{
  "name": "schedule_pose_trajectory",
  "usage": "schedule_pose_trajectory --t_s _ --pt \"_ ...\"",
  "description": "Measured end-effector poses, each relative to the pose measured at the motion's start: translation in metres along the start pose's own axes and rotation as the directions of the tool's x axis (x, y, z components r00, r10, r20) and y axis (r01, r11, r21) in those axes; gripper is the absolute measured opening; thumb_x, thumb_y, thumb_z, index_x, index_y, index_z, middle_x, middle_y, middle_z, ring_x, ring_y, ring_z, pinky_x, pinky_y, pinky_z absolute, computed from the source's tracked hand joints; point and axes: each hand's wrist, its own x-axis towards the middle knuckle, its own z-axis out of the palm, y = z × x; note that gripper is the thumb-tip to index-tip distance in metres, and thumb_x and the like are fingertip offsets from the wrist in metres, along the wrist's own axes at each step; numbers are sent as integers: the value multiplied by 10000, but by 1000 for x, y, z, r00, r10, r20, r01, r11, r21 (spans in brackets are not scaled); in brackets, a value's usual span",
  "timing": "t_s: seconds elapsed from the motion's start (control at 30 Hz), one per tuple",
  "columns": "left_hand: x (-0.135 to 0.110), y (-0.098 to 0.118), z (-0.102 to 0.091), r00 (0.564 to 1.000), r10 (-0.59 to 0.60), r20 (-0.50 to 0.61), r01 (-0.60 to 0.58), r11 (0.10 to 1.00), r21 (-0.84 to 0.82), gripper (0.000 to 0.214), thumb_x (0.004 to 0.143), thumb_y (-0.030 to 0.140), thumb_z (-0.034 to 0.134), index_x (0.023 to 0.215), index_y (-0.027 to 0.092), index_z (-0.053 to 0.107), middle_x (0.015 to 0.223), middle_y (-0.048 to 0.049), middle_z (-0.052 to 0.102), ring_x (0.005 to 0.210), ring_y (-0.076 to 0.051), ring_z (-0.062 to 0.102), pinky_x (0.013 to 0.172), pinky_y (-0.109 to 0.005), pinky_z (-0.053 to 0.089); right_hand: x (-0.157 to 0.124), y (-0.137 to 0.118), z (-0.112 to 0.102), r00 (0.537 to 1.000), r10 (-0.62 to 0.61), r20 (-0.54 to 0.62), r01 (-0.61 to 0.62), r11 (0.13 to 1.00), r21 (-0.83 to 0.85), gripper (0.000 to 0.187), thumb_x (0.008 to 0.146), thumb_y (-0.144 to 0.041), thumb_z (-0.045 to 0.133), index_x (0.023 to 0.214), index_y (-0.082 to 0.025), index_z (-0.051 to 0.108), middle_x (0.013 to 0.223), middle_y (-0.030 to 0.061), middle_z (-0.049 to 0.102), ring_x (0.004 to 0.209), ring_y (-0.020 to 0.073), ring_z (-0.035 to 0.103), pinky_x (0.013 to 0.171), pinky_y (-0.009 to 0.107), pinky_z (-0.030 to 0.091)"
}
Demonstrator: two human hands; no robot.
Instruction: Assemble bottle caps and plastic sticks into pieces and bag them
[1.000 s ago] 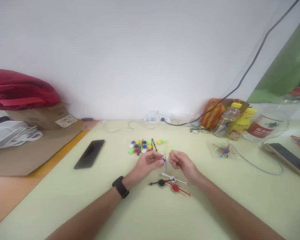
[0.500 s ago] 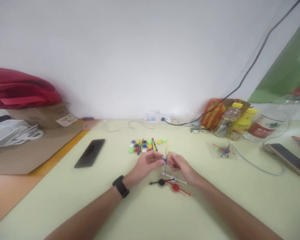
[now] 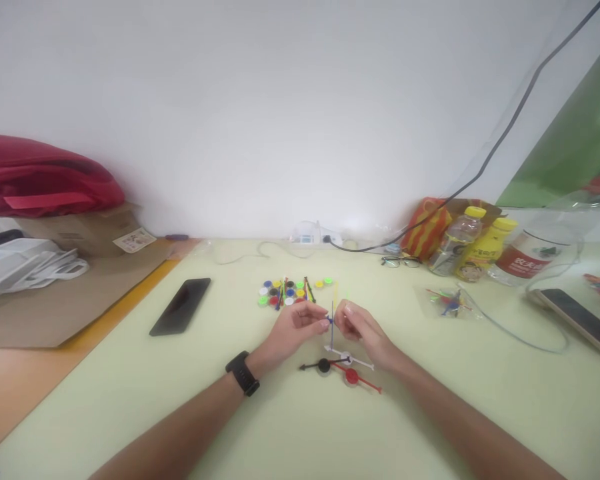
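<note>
My left hand point(image 3: 300, 327), with a black watch on its wrist, pinches a blue arrow spinner point(image 3: 332, 333) between thumb and fingertips. Its thin arrow stands about upright. Just right of it is my right hand point(image 3: 363, 327), its fingers curled in against the thumb; whatever they may hold is hidden. Below the hands lie a white arrow spinner point(image 3: 347, 359), a black one point(image 3: 324, 365) and a red one point(image 3: 351, 377), close together on the table. Behind my left hand several coloured round discs point(image 3: 290, 292) and loose arrows point(image 3: 309, 289) lie grouped.
A dark phone point(image 3: 181, 307) lies at left, near cardboard point(image 3: 105, 287). At right are a small bag of coloured pieces point(image 3: 450, 303), glasses point(image 3: 401, 261), a yellow bottle point(image 3: 485, 253), a clear bottle point(image 3: 460, 240), a large jug point(image 3: 525, 257) and another phone point(image 3: 580, 320).
My right hand has opened its curl slightly and shifted a little right, away from the blue arrow spinner. My left hand keeps its pinch and place.
</note>
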Motion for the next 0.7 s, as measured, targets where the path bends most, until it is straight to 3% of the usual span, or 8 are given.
schedule_pose_trajectory --t_s 0.1,0.2,0.3,0.37,0.43,0.53,0.6,0.7 --pt "0 4 2 999 -7 -33 6 1000 -22 355 778 370 881 1018 150 742 958 -72 739 892 -183 699 867 -327 563 -1 -2 1 993 -50 -108 43 997 -63 399 1021 -609 448 1137 -245 563 760 -23 411 650 158 350 581 298 276" --pt "0 7 4 999 -11 -48 10 999 -36 355 773 377 884 1004 148 743 921 -61 731 835 -169 693 843 -322 562 -1 -2 1 986 -83 -147 63 989 -137 538 1014 -577 495 1465 -294 416 793 -25 433 653 165 361 599 303 300" --pt "-1 8 3 998 -11 -55 8 999 -46 361 775 386 883 1008 149 744 925 -64 735 824 -171 697 836 -327 564 -1 -2 2 985 -79 -153 61 991 -123 633 1009 -567 513 1558 -323 314 807 -27 448 639 164 354 601 303 303" --pt "-1 7 3 998 -9 -67 6 999 -44 367 772 391 885 1011 150 746 937 -72 743 843 -179 702 842 -330 565 0 -3 1 984 -62 -166 50 996 -75 544 1000 -576 525 1469 -306 468 778 -25 443 631 162 354 590 302 286" --pt "-1 6 2 997 -12 -79 9 999 -32 370 755 384 898 999 150 749 951 -79 752 865 -186 707 858 -330 563 1 -4 -3 992 -19 -125 14 999 -35 445 1003 -608 487 1060 -236 726 672 -19 408 599 159 344 576 313 263" --pt "-1 5 2 996 -23 -90 21 999 -26 373 746 384 903 993 152 750 963 -84 756 881 -192 710 864 -331 563 1 -6 -10 999 4 -48 -5 1000 -20 738 1009 -657 407 438 -208 540 515 -1 308 559 160 339 575 340 257" --pt "0 4 2 995 -27 -95 24 999 -33 381 757 397 894 1008 151 748 964 -86 755 881 -192 708 860 -334 566 2 -8 -13 996 -24 -81 22 999 -24 764 997 -675 415 395 -210 484 510 14 344 568 164 358 574 343 263" --pt "0 5 1 995 -19 -99 15 999 -33 390 761 404 889 1013 146 741 950 -83 752 861 -186 706 855 -332 563 2 -9 -10 983 -40 -177 30 998 -57 588 964 -658 520 604 -203 617 562 -5 406 572 155 363 550 321 260"
